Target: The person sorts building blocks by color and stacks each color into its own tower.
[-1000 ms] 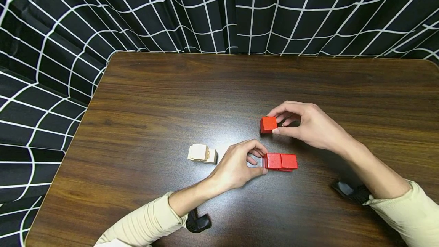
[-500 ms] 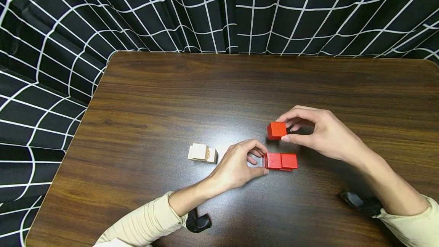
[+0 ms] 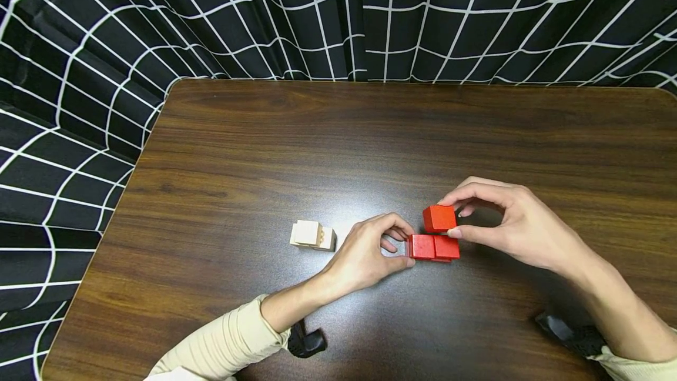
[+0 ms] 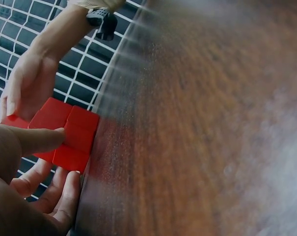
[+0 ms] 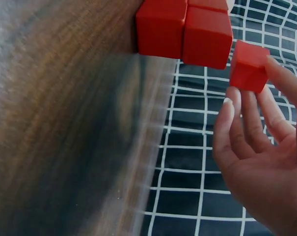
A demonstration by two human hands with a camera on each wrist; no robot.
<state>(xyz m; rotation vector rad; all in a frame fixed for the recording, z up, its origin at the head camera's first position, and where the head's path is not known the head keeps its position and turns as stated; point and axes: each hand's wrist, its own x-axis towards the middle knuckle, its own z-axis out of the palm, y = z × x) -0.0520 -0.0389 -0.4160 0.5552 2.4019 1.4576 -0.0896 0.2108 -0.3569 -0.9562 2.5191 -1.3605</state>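
Several red blocks (image 3: 433, 247) sit stacked together on the table, right of centre. My left hand (image 3: 367, 251) holds the stack at its left end, thumb on the near side and fingers on the far side. In the left wrist view the left thumb lies along the side of the red blocks (image 4: 77, 147). Between thumb and fingertips my right hand (image 3: 510, 222) pinches a single red cube (image 3: 439, 218). In the head view this cube overlaps the far edge of the stack. The right wrist view has the held cube (image 5: 249, 66) raised beside the stacked blocks (image 5: 207, 37).
A small group of cream blocks (image 3: 312, 235) stands on the dark wooden table (image 3: 238, 151), left of the left hand. A black curtain with white grid lines (image 3: 296, 16) hangs behind the table and along its left side. Each wrist carries a black camera (image 3: 307, 340).
My right hand has carried the red cube right and toward the person, from beyond the stack to its far edge. The left hand and the stack have stayed in place.
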